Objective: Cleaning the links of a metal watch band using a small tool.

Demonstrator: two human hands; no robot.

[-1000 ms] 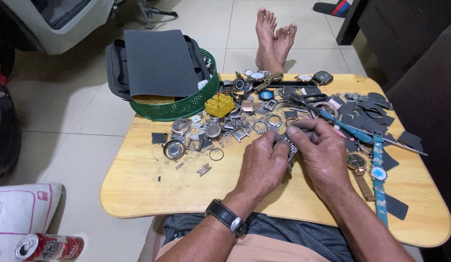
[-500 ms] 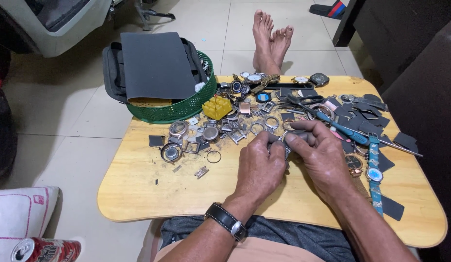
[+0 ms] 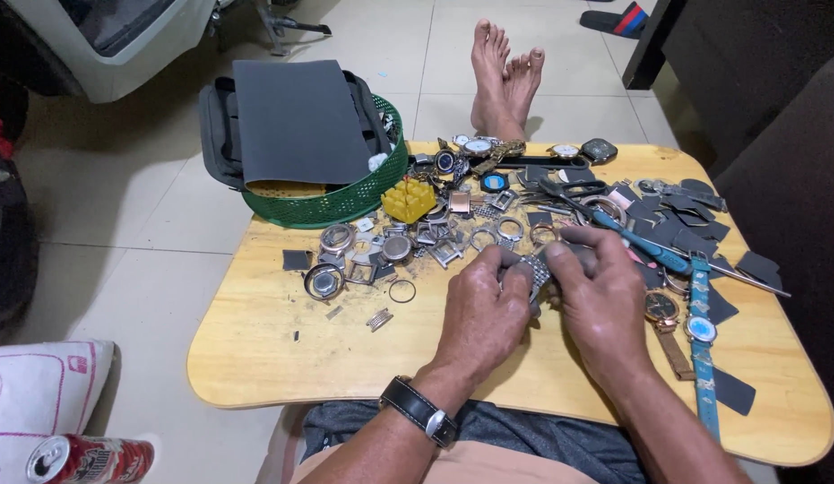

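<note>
Both my hands meet over the middle of a small wooden lap table (image 3: 273,358). My left hand (image 3: 484,314) and my right hand (image 3: 600,296) together pinch a silver metal watch band (image 3: 535,269) between thumbs and fingertips. A black wristwatch is on my left wrist (image 3: 421,412). Just left of my hands lie a round watch case (image 3: 324,281), a loose metal ring (image 3: 401,290) and a short band link piece (image 3: 379,319). A heap of watch cases and parts (image 3: 417,237) spreads behind my hands.
A green basket (image 3: 345,202) holding a black bag and grey sheet sits at the table's far left. A yellow block (image 3: 408,199), blue-handled tool (image 3: 650,246), blue-strapped watch (image 3: 701,327), brown-strapped watch (image 3: 663,314) and dark grey scraps (image 3: 686,224) lie right. Bare feet (image 3: 506,76) rest beyond; a red can (image 3: 90,459) lies on the floor.
My hands stay on the metal band, with small shifts of the fingers. The view has moved slightly; nothing on the table has been moved.
</note>
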